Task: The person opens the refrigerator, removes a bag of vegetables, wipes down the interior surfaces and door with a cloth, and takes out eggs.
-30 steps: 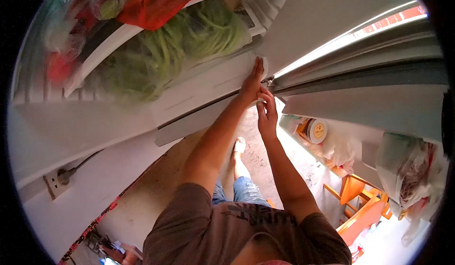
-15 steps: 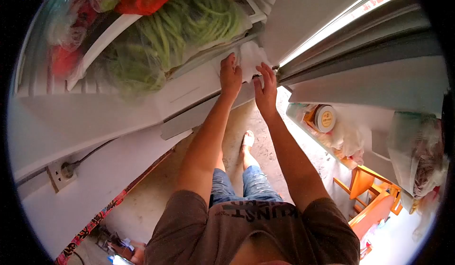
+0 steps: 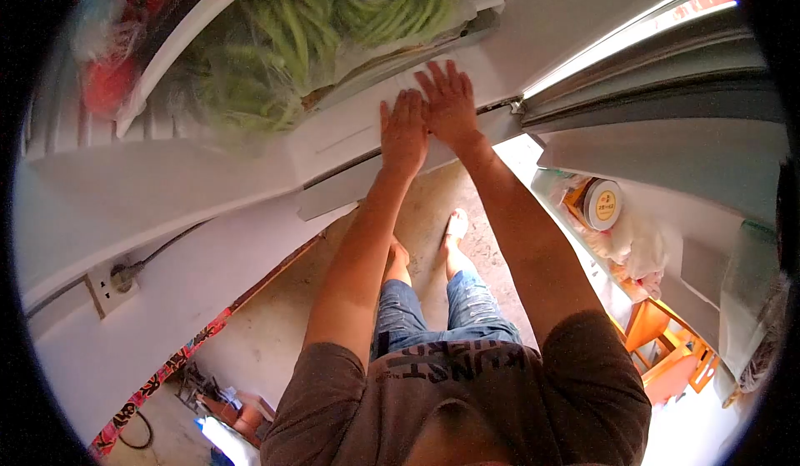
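Note:
My left hand (image 3: 405, 135) lies palm down on the white front ledge (image 3: 333, 138) of an opened fridge, fingers stretched out. Right beside it, my right hand (image 3: 450, 106) rests flat on the same ledge with its fingers spread, and the two hands touch or nearly touch. Neither visibly grips anything; whatever lies under the palms is hidden. Just behind the ledge, long green beans (image 3: 308, 24) fill a clear plastic bag. A white curved shelf edge (image 3: 179, 49) stands to the left, with red bagged produce (image 3: 108, 82) beyond it.
On the right, the open fridge door (image 3: 650, 145) holds a jar with a white lid (image 3: 602, 204) and plastic bags (image 3: 637, 245). A plugged socket (image 3: 111, 289) is at the left. Orange wooden furniture (image 3: 667, 349) stands lower right.
My right hand has moved up and left, from a raised, curled pose to flat beside my left hand. The white, cloth-like patch seen between the hands is now largely covered. The view has shifted slightly.

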Demonstrator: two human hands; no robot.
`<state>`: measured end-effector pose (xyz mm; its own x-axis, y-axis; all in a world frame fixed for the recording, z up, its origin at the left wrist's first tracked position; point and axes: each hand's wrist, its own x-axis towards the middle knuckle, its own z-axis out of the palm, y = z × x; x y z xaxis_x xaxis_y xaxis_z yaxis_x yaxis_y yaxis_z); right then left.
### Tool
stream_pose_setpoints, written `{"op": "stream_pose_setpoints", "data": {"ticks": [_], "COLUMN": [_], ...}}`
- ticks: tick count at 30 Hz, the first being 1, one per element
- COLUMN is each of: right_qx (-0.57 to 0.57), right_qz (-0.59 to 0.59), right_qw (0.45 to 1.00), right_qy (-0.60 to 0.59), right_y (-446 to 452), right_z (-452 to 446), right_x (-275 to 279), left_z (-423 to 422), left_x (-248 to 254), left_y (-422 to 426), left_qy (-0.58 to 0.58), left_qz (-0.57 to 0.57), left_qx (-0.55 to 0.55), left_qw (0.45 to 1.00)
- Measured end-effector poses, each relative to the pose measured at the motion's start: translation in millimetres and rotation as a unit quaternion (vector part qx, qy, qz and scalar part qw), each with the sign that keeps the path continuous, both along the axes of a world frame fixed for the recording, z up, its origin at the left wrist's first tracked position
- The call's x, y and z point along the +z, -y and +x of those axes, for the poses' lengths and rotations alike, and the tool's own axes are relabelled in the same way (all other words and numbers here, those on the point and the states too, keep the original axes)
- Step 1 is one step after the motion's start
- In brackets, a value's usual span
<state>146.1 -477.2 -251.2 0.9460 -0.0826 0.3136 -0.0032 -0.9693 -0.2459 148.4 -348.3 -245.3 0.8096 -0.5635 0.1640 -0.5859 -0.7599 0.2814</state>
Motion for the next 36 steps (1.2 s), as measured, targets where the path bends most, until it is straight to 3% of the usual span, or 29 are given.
{"op": "stream_pose_setpoints", "data": {"ticks": [4, 7, 11, 13, 14, 16, 18, 22, 24, 26, 28, 30, 32, 33, 35, 36], "right_qx": [0.053, 0.116, 0.095, 0.011, 0.01, -0.073, -0.068, -0.022, 0.085, 0.118, 0.138, 0.141, 0.177, 0.176, 0.126, 0.127], "right_qz": [0.031, 0.124, 0.189, 0.342, 0.342, 0.217, 0.158, 0.094, 0.083, 0.066, 0.181, 0.187, 0.315, 0.314, 0.503, 0.501], "right_qw": [0.997, 0.985, 0.977, 0.938, 0.937, 0.97, 0.984, 0.993, 0.992, 0.99, 0.971, 0.969, 0.931, 0.931, 0.85, 0.851], "right_qy": [0.039, 0.021, -0.004, 0.064, 0.062, 0.085, 0.046, 0.071, 0.043, 0.048, 0.071, 0.082, 0.054, 0.056, -0.093, -0.093], "right_y": [-42, -61, -75, -79, -84, -96, -104, -108, -115, -130, -144, -146, -146, -143, -134, -128], "right_z": [2, -2, -11, -11, -7, 3, 8, 10, 7, 3, -2, -10, -16, -20, -29, -30], "right_x": [-9, -9, -13, -3, 0, 3, 1, -10, -10, -6, -8, -11, -12, -5, 20, 27], "left_z": [-16, -24, -27, -27, -25, -20, -18, -21, -23, -23, -31, -39, -47, -49, -52, -52], "left_x": [2, 3, 9, 13, 14, 20, 12, 3, 3, 0, 1, 3, 8, 12, 21, 22], "left_y": [-40, -64, -71, -69, -70, -78, -91, -112, -115, -117, -127, -141, -154, -156, -160, -159], "left_qy": [0.024, -0.003, -0.036, -0.034, -0.031, -0.036, -0.043, -0.059, -0.068, -0.072, -0.06, -0.05, -0.028, -0.027, -0.033, -0.032], "left_qz": [-0.044, -0.059, -0.112, -0.123, -0.136, -0.122, -0.107, -0.208, -0.238, -0.267, -0.254, -0.239, -0.218, -0.218, -0.253, -0.254], "left_qx": [0.081, 0.064, 0.036, 0.043, 0.049, 0.045, 0.042, 0.034, 0.033, 0.052, 0.057, 0.059, 0.041, 0.039, 0.029, 0.03], "left_qw": [0.995, 0.996, 0.992, 0.991, 0.989, 0.991, 0.992, 0.976, 0.968, 0.96, 0.964, 0.968, 0.975, 0.975, 0.967, 0.966]}}
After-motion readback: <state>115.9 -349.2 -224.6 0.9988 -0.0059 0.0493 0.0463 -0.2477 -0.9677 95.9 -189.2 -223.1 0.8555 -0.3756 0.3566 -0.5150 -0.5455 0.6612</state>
